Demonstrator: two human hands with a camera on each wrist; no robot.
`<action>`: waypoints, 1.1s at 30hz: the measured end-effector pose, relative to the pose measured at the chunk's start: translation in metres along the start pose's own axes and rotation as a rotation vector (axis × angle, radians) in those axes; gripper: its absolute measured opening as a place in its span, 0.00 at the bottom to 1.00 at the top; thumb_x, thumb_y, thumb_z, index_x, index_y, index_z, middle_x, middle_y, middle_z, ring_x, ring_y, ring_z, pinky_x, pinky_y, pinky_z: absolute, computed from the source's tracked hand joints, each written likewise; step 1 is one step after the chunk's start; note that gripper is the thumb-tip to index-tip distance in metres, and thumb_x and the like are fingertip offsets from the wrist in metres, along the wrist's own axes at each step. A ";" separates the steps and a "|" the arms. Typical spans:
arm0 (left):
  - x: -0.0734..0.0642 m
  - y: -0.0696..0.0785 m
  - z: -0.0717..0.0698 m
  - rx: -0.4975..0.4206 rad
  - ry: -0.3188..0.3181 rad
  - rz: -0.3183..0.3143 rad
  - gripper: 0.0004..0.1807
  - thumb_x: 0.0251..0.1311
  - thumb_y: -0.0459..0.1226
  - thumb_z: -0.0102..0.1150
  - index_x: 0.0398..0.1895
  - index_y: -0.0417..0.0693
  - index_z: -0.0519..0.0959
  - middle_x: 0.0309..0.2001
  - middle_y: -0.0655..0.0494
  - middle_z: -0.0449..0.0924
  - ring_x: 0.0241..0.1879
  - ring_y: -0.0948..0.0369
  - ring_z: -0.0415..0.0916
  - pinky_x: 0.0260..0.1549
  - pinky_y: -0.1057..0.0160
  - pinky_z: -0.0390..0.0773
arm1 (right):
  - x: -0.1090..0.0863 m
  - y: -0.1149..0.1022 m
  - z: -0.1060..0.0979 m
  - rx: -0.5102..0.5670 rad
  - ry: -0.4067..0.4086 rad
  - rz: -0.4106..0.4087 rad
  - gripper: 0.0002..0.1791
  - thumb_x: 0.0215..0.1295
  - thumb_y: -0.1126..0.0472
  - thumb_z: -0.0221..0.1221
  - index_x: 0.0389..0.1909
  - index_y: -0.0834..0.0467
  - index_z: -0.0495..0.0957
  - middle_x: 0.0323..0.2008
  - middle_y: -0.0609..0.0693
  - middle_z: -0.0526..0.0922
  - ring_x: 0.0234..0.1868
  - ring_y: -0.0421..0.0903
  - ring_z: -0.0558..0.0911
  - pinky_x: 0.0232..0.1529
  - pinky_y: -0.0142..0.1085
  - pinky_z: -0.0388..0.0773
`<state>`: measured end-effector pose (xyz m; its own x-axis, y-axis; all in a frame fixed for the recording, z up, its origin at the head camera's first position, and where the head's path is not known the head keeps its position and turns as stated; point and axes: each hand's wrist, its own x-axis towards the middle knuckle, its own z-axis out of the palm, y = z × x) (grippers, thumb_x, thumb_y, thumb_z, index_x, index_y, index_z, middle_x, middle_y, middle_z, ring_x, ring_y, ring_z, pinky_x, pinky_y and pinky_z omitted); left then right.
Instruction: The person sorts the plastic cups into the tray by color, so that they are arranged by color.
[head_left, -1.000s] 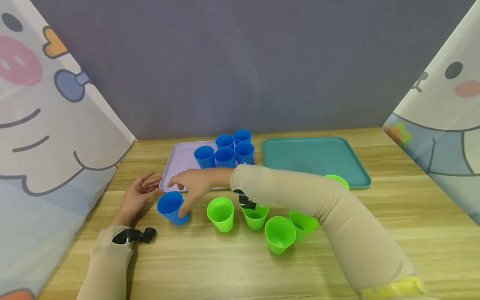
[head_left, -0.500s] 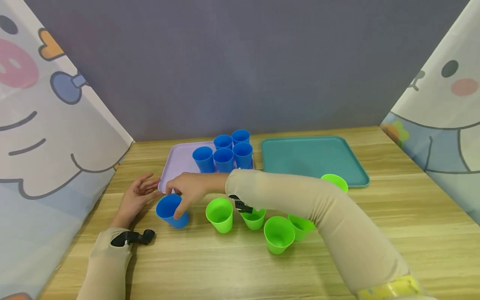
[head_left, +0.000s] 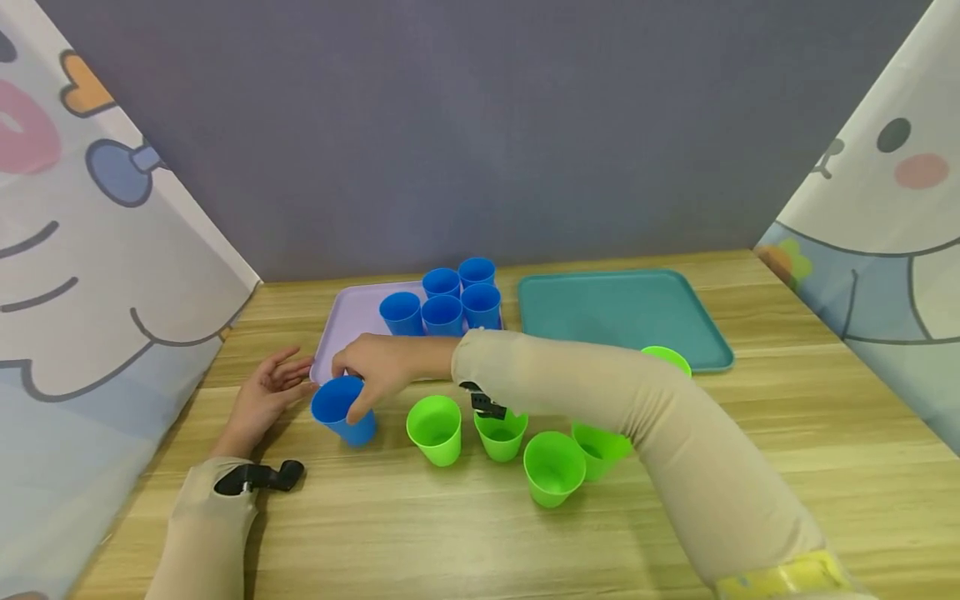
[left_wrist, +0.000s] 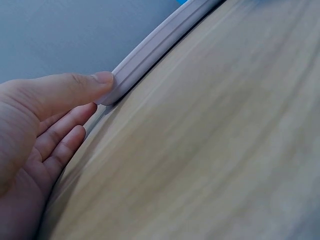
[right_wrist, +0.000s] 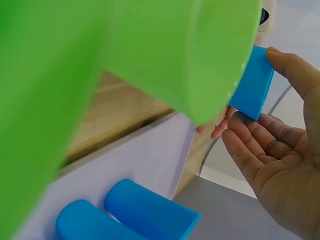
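Observation:
A blue cup (head_left: 343, 411) stands at the left, its mouth facing up and tilted a little. My right hand (head_left: 382, 367) reaches across from the right and pinches this cup near its rim, thumb on the near side, fingers on the far side. In the right wrist view the cup (right_wrist: 254, 82) shows between thumb and fingertips. My left hand (head_left: 266, 393) rests on the table just left of it, fingers loosely bent. Its thumb (left_wrist: 75, 90) touches or nearly touches the corner of the lilac tray (left_wrist: 150, 52).
Several blue cups (head_left: 442, 317) stand on the right part of the lilac tray (head_left: 348, 312). A teal tray (head_left: 611, 317) lies at the back right. Several green cups (head_left: 435, 431) stand in front, under and beside my right forearm; another green cup (head_left: 667, 358) is near the teal tray.
My right hand has closed on the blue cup's rim, and the cup has shifted slightly upward in view. My left hand has stayed by the tray corner. The head view has drifted a little.

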<state>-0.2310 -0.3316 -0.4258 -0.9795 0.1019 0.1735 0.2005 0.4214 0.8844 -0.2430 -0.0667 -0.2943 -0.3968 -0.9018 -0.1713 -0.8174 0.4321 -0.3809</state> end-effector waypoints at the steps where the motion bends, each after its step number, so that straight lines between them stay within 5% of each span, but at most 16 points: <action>1: 0.000 0.000 0.000 -0.003 -0.001 0.001 0.41 0.64 0.31 0.65 0.74 0.31 0.54 0.62 0.41 0.76 0.49 0.80 0.74 0.47 0.80 0.73 | -0.001 0.001 -0.001 -0.003 0.004 0.007 0.33 0.60 0.47 0.69 0.61 0.61 0.75 0.47 0.49 0.82 0.45 0.39 0.77 0.43 0.24 0.73; 13: 0.005 0.005 0.003 -0.005 0.002 -0.005 0.41 0.63 0.30 0.66 0.74 0.30 0.54 0.63 0.30 0.71 0.49 0.79 0.74 0.47 0.79 0.73 | -0.017 0.013 -0.011 0.019 0.047 0.035 0.33 0.61 0.47 0.68 0.62 0.62 0.74 0.45 0.50 0.82 0.44 0.41 0.78 0.42 0.25 0.75; 24: 0.003 0.002 0.002 -0.071 0.007 0.036 0.40 0.61 0.26 0.65 0.71 0.24 0.54 0.57 0.57 0.81 0.48 0.77 0.76 0.48 0.78 0.74 | -0.033 0.030 -0.014 0.062 0.113 0.041 0.31 0.60 0.51 0.69 0.59 0.64 0.76 0.39 0.51 0.83 0.38 0.42 0.78 0.39 0.27 0.75; 33: 0.002 0.004 0.003 -0.043 0.013 0.005 0.41 0.61 0.28 0.67 0.72 0.26 0.55 0.59 0.50 0.80 0.48 0.78 0.75 0.48 0.78 0.74 | -0.040 0.045 -0.015 0.069 0.147 0.102 0.31 0.60 0.49 0.70 0.59 0.63 0.76 0.35 0.48 0.80 0.36 0.42 0.76 0.36 0.27 0.73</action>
<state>-0.2320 -0.3275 -0.4233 -0.9788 0.0921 0.1830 0.2045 0.3822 0.9012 -0.2703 -0.0112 -0.2906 -0.5370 -0.8397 -0.0801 -0.7411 0.5150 -0.4308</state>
